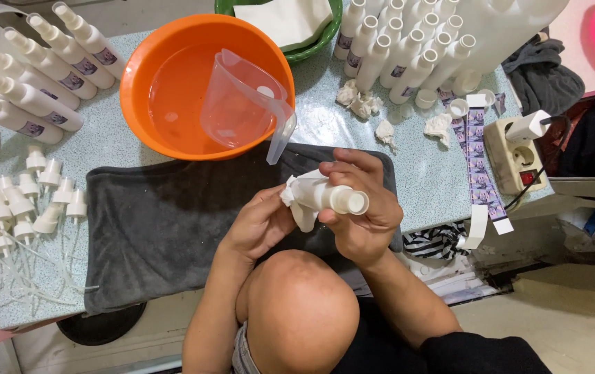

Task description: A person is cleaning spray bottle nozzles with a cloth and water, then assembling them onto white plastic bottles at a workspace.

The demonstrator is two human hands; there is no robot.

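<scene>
Bottle (332, 197) in right hand (365, 215) grip | left hand (261, 223) presses tissue (296, 201) against its side

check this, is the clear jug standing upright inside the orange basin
No, the clear jug lies tilted on its side in the orange basin.

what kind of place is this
Probably a small home workshop for filling spray bottles by hand: rows of white bottles, a pile of loose spray pumps, and an orange basin with a clear jug on a speckled table.

The right hand (363, 208) holds a white bottle (332, 196) while the left hand (259, 225) presses tissue (297, 201) against it.
</scene>
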